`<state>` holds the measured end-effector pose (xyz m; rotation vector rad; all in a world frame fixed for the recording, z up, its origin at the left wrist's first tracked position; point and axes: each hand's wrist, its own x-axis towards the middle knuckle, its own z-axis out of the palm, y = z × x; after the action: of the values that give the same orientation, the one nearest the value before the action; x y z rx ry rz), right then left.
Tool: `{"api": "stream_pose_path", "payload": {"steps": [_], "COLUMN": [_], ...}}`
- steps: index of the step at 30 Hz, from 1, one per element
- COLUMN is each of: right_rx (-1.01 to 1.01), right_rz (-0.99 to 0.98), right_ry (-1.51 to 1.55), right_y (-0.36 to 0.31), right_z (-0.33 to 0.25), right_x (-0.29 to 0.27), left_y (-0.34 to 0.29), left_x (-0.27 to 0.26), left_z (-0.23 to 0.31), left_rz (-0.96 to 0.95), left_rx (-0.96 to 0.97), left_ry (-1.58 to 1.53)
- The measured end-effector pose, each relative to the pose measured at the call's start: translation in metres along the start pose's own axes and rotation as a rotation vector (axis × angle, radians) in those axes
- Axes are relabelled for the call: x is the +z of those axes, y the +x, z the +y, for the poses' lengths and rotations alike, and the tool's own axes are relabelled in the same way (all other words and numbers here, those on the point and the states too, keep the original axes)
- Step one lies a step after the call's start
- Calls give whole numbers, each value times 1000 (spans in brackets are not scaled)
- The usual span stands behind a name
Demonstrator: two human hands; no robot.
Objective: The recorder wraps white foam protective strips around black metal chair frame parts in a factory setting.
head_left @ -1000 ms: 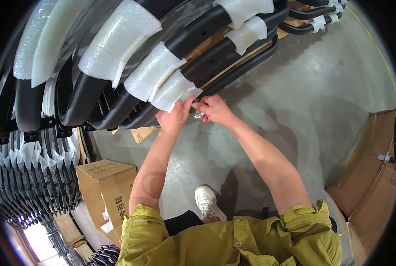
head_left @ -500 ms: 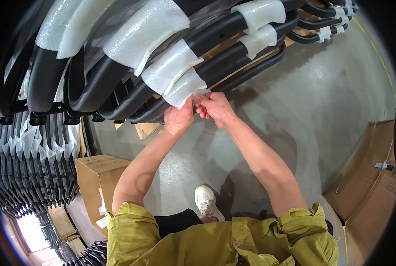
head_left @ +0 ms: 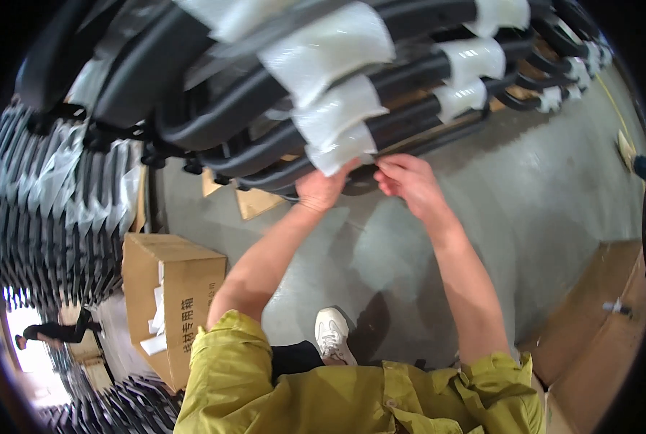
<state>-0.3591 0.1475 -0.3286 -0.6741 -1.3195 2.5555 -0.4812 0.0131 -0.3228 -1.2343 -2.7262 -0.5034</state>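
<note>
Black bent metal tubes (head_left: 265, 137) are stacked in front of me, with white foam sheets wrapped around them. At the lowest wrapped tube, my left hand (head_left: 321, 189) grips the lower edge of a foam sheet (head_left: 343, 147); its fingertips are partly hidden under the foam. Just to the right, my right hand (head_left: 415, 186) is closed in a pinch, thumb against forefinger. A small translucent strip (head_left: 367, 158) runs from the foam's edge toward that pinch. More foam sheets (head_left: 337, 105) cover the tubes above.
An open cardboard box (head_left: 193, 289) with white pieces inside stands at left. More black tubes (head_left: 52, 210) are stacked beyond it, and a person (head_left: 59, 333) in dark clothes is farther off. Large cardboard (head_left: 598, 325) stands at right. Someone's shoe (head_left: 626, 150) shows at the far right.
The view has shifted, so the tubes and both hands appear farther right. My right hand has drawn away from my left, widening the gap between them. A person and another shoe have come into view.
</note>
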Motion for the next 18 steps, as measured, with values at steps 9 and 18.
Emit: {"api": "stream_pose_path", "payload": {"steps": [9, 18], "right_rx": [55, -387], "right_rz": [53, -224], "right_ry": [-130, -968], "right_y": [-27, -31], "right_z": [47, -6], "right_x": [2, -25], "left_y": [-17, -6], "left_x": [42, 64], "left_z": [14, -21], "left_rz": [214, -11], "left_rx": [-56, 235], "left_ry": [-143, 406]}}
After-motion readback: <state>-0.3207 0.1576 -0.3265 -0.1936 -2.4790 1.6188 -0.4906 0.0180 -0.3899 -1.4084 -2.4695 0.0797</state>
